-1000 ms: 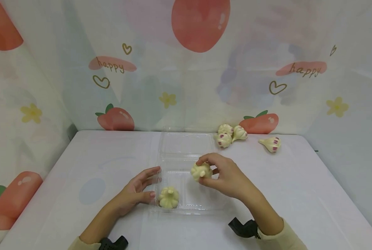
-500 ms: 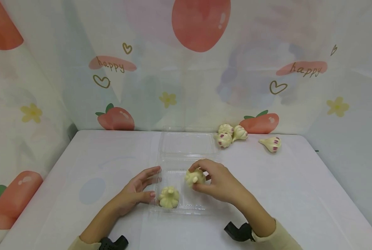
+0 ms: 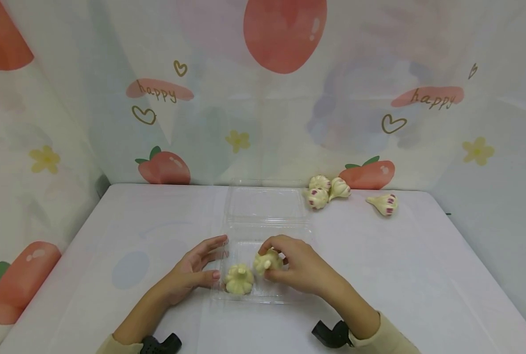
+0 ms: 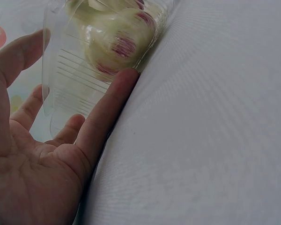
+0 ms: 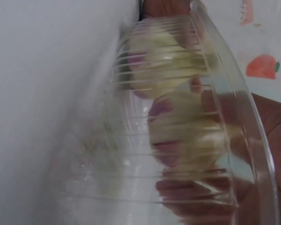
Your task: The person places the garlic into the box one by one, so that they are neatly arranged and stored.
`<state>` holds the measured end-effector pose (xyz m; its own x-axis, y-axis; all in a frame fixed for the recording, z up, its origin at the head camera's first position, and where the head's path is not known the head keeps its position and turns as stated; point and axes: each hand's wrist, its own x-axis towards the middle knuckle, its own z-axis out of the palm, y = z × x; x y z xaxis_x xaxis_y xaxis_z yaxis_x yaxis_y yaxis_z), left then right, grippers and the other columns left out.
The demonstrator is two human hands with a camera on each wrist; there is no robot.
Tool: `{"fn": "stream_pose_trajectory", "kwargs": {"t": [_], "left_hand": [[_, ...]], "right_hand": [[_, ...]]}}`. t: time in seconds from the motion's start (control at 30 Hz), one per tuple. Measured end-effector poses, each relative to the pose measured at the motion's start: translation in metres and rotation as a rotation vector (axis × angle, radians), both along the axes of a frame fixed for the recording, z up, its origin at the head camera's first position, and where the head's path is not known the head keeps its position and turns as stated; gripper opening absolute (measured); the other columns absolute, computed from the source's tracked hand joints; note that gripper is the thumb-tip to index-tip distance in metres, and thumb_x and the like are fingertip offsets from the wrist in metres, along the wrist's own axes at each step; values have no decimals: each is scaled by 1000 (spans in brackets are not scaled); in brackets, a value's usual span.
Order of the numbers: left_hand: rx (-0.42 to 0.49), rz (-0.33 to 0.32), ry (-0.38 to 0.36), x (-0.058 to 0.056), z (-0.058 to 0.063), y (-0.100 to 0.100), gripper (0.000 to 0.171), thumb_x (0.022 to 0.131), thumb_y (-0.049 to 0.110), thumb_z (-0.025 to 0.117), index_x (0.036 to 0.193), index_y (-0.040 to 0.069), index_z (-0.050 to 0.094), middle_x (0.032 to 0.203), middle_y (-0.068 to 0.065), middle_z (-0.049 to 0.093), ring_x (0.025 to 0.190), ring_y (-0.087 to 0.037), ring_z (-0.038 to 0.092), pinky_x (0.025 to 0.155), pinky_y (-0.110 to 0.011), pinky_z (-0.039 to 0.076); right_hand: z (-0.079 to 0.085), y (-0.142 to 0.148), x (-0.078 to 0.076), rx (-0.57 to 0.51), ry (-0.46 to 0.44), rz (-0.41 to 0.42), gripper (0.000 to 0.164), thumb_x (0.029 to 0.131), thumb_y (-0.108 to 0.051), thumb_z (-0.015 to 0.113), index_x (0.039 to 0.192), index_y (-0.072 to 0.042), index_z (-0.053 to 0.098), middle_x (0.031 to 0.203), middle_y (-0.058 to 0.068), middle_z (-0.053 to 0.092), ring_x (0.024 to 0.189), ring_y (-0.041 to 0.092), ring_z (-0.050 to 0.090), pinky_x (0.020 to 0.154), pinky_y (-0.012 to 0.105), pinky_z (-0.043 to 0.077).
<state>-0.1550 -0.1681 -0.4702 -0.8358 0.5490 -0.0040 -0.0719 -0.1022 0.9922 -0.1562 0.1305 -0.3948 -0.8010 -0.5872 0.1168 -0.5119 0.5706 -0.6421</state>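
My right hand (image 3: 296, 263) grips a pale garlic bulb (image 3: 267, 261), its stem pointing up, inside the clear plastic box (image 3: 280, 298). In the right wrist view that bulb (image 5: 185, 136) shows through the ribbed box wall, with purple patches on its underside. Another garlic bulb (image 3: 239, 279) sits in the box's front left corner, just beside the held one. Along the box's left wall rests my left hand (image 3: 196, 268), fingers extended; in the left wrist view a fingertip touches the wall near the corner bulb (image 4: 119, 44).
The box's clear lid (image 3: 265, 204) lies folded back toward the rear wall. Right of it a group of three garlic bulbs (image 3: 318, 197) stands at the table's back edge. A single garlic bulb (image 3: 384, 204) lies farther right. Printed cloth surrounds the white table (image 3: 378, 275).
My right hand has moved left and toward me with the garlic bulb, bringing it down into the box near the corner bulb. The left hand stays at the box's side.
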Motion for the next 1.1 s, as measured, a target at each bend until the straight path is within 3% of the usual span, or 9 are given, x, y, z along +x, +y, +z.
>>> {"fn": "stream_pose_trajectory", "kwargs": {"t": [0.33,0.73,1.1], "left_hand": [[-4,2,-13,0,1,0,76,93,3,65,157,11,26,164,-12,18,148,-41,20,90,-43,55],[-14,9,-14,1,3,1,76,93,3,65,157,11,25,164,-11,18,149,-40,21,90,-44,56],[-15,6,-3,1,3,1,76,93,2,64,157,11,25,164,-12,18,148,-40,21,90,-44,56]], "right_hand": [[-4,-4,3,38,-13,6,33,81,-20,81,108,-23,64,109,-14,64,96,11,57,79,30,51],[-6,-2,2,132,-35,38,30,81,-23,79,106,-24,63,103,-15,65,95,9,60,81,31,49],[-4,0,1,140,-115,60,34,83,-29,79,111,-22,61,104,-10,63,90,8,59,77,29,50]]}}
